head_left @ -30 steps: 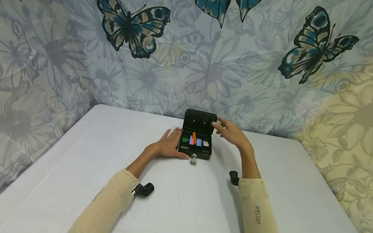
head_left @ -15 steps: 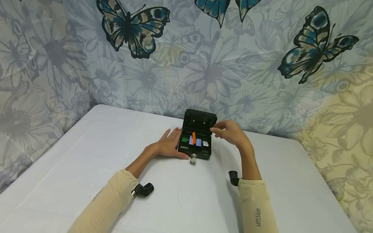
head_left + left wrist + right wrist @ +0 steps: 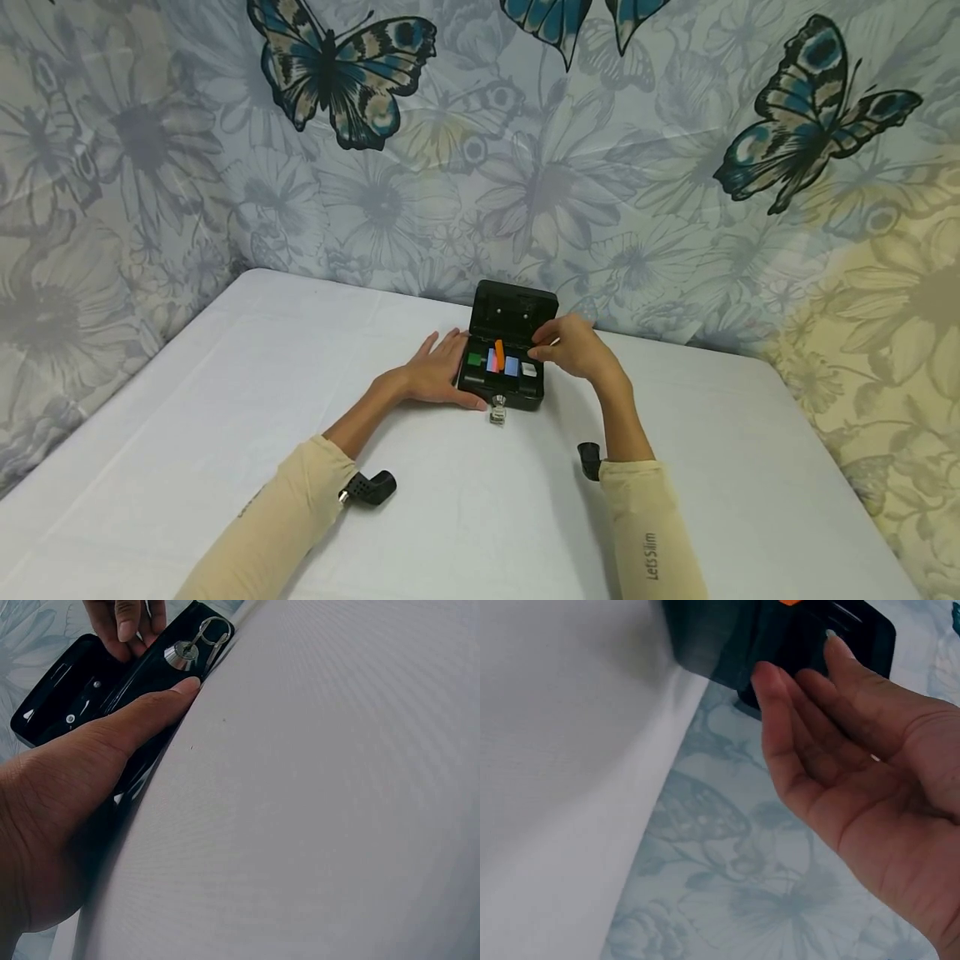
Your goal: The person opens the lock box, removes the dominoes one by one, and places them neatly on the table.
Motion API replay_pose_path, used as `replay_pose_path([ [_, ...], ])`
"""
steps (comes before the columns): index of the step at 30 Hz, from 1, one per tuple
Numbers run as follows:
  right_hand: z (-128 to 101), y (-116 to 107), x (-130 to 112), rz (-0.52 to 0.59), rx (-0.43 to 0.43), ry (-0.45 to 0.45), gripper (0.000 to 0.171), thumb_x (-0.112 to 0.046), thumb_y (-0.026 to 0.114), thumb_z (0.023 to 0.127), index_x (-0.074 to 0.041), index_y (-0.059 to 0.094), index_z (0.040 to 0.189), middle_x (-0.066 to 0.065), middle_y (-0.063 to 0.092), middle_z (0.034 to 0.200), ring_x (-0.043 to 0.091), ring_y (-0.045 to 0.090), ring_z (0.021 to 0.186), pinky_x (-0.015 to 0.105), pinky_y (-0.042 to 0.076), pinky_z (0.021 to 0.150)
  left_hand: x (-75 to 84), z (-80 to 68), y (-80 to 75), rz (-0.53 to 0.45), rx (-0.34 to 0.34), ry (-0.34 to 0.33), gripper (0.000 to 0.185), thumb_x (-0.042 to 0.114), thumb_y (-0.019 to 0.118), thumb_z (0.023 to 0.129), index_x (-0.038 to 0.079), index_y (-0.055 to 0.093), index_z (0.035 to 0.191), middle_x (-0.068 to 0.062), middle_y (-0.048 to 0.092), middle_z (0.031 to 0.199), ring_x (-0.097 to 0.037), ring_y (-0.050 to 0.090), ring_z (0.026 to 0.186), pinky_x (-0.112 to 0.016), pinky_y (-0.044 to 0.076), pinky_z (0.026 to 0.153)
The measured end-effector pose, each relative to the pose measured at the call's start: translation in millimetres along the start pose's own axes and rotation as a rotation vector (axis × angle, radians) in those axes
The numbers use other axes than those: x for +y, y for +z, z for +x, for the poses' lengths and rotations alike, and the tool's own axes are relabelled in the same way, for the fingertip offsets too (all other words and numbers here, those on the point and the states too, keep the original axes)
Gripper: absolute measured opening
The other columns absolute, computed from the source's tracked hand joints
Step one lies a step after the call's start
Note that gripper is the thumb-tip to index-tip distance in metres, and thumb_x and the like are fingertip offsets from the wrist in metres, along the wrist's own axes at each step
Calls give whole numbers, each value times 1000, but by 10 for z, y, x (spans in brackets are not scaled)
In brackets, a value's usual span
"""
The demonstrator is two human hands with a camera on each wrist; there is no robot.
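Observation:
A small black cash box [image 3: 497,392] stands on the table in the head view, its lid [image 3: 514,312] raised at the back. Inside lie a green piece [image 3: 476,360], an orange piece [image 3: 500,355], blue pieces [image 3: 512,367] and a white piece [image 3: 528,370]. Keys on a ring [image 3: 216,631] hang from the silver lock [image 3: 181,655] at its front. My left hand [image 3: 431,375] rests against the box's left side, fingers straight, thumb along the front. Over the box's right edge hovers my right hand [image 3: 581,346], fingers loosely bent; I see nothing between them.
A white cloth [image 3: 450,517] covers the table. Close behind the box rises a backdrop [image 3: 390,208] printed with flowers and butterflies. A black wrist camera [image 3: 373,488] sticks out from the left sleeve, and another [image 3: 589,460] from the right.
My right hand has moved left and slightly down, from beside the raised lid to over the box's right part. The left hand and the box have stayed put.

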State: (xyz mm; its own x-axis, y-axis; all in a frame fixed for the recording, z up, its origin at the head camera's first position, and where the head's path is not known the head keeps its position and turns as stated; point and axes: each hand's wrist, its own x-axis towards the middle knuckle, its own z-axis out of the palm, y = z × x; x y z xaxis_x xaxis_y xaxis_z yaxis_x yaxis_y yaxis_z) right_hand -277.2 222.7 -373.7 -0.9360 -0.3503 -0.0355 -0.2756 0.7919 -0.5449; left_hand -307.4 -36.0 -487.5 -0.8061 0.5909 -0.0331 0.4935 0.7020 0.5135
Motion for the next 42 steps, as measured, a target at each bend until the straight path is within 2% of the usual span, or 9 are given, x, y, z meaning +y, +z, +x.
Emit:
replay_pose_path([
  [4, 23, 52, -18, -63, 10, -30, 20, -5, 76, 94, 8, 74, 109, 21, 76, 103, 30, 72, 91, 39, 60, 78, 9, 0, 0, 3, 0, -3, 125, 71, 75, 79, 12, 11, 168, -10, 12, 177, -30, 2, 167, -57, -6, 133],
  [10, 44, 98, -36, -132, -36, 21, 21, -8, 81, 90, 6, 73, 104, 15, 72, 91, 20, 63, 77, 32, 54, 70, 11, 3, -1, 9, 5, -4, 125, 71, 75, 78, 12, 12, 168, -11, 13, 177, -31, 3, 167, -57, -6, 133],
  [15, 51, 109, -26, -167, -61, 49, 28, -11, 82, 90, 5, 71, 110, 14, 68, 89, 20, 60, 77, 32, 52, 71, 10, -1, -9, 1, 8, 2, 125, 72, 74, 78, 12, 12, 168, -10, 13, 177, -31, 4, 166, -58, -5, 133],
  [28, 50, 115, -53, -186, -46, 130, 39, -16, 87, 86, 0, 68, 116, 13, 67, 91, 22, 60, 77, 34, 51, 71, 19, -6, -29, 8, 5, -1, 125, 70, 76, 78, 11, 12, 168, -11, 13, 177, -31, 4, 166, -57, -5, 133],
  [36, 60, 125, -52, -197, -67, 155, 57, -19, 88, 85, -3, 61, 133, 16, 68, 99, 25, 64, 84, 39, 54, 77, 14, -9, -23, 4, 7, -3, 124, 71, 75, 79, 12, 12, 168, -10, 13, 177, -31, 3, 166, -57, -5, 133],
  [42, 44, 118, -24, -162, -42, 106, 44, -13, 88, 84, -4, 65, 120, 13, 66, 92, 23, 60, 80, 33, 49, 70, 16, -6, -12, 4, 5, 0, 123, 71, 75, 79, 13, 12, 168, -9, 13, 177, -31, 4, 166, -58, -5, 133],
])
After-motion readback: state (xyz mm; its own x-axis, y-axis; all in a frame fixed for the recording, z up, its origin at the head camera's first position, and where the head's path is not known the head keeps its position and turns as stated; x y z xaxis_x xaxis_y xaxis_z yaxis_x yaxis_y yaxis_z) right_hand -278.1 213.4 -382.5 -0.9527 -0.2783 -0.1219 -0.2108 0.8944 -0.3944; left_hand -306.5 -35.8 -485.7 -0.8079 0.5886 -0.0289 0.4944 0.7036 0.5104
